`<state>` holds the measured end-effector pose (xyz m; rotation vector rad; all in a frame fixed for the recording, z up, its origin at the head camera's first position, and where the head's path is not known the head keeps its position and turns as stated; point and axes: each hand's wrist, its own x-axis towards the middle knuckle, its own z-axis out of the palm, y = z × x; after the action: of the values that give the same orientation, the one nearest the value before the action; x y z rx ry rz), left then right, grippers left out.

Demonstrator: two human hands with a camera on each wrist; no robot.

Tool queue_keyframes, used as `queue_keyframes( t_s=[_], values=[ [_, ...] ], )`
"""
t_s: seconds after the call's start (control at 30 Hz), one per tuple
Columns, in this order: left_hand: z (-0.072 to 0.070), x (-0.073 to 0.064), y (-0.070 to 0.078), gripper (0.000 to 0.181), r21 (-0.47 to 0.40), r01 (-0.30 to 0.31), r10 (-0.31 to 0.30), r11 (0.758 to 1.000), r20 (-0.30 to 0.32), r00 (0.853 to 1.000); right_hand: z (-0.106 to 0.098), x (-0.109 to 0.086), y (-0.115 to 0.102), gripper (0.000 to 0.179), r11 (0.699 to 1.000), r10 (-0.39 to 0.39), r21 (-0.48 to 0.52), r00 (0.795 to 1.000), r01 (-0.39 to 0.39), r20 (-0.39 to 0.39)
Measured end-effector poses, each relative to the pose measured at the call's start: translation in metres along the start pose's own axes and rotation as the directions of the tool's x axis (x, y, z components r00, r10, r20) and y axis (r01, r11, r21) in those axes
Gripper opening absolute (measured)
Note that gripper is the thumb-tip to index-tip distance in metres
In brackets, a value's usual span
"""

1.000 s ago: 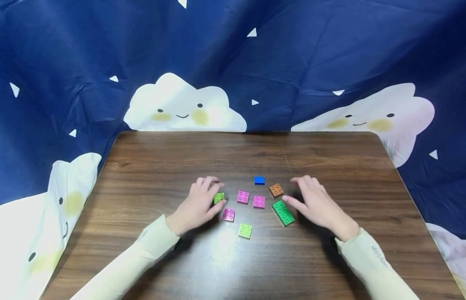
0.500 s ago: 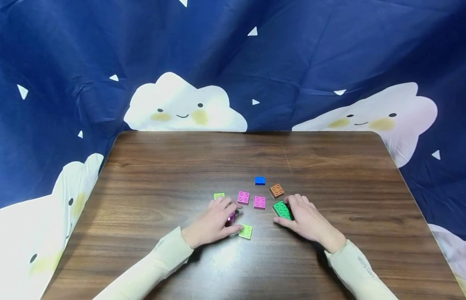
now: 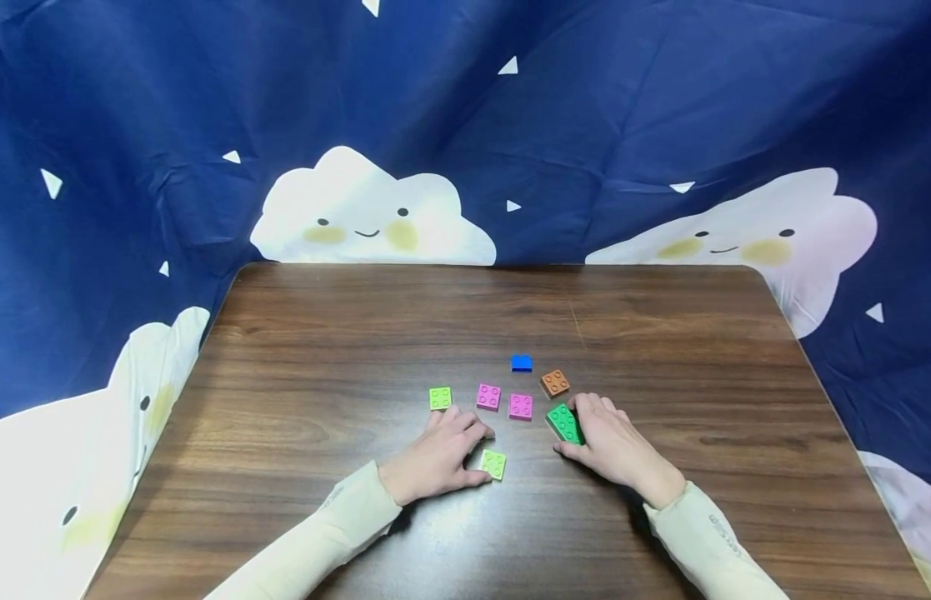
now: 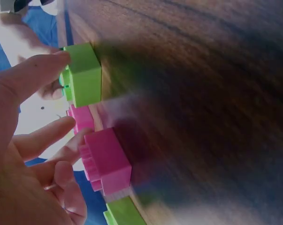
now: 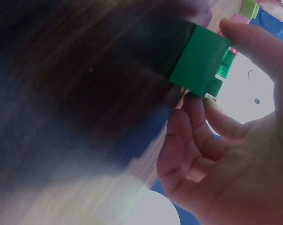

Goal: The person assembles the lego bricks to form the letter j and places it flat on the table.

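My right hand (image 3: pixel 615 442) holds a green toy building brick (image 3: pixel 564 423) between thumb and fingers, its studs facing up. Close up in the right wrist view, fingertips meet one end of that green brick (image 5: pixel 200 61) and the thumb lies by the other. My left hand (image 3: pixel 435 462) reaches over the table with bent, spread fingers and grips nothing. Its thumb lies by the near lime brick (image 3: pixel 493 465). A pink brick (image 4: pixel 108 164) sits beside its fingers in the left wrist view but is hidden under the hand from above. Another lime brick (image 3: pixel 440 398) lies just past the fingertips.
Two pink bricks, one left (image 3: pixel 488 397) and one right (image 3: pixel 520 407), lie between the hands. Behind them are a blue brick (image 3: pixel 521 363) and a brown brick (image 3: pixel 555 383). The wooden table (image 3: pixel 322 333) ends at a blue cloud-patterned curtain (image 3: pixel 555 108).
My left hand has moved from the far lime brick rightward and nearer, over a pink brick to the near lime one. My right hand has come down around the green brick.
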<state>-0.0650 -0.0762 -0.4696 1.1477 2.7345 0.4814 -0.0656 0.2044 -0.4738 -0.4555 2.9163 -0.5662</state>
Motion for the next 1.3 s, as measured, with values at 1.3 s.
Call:
queue_keyframes(
  t_s=[1.3],
  values=[
    [0.012,0.006,0.008,0.035,0.077,0.024,-0.027,0.997,0.04,0.999,0.011,-0.001,-0.012,0.038,0.996,-0.082,0.043,0.996,0.083,-0.031]
  ],
)
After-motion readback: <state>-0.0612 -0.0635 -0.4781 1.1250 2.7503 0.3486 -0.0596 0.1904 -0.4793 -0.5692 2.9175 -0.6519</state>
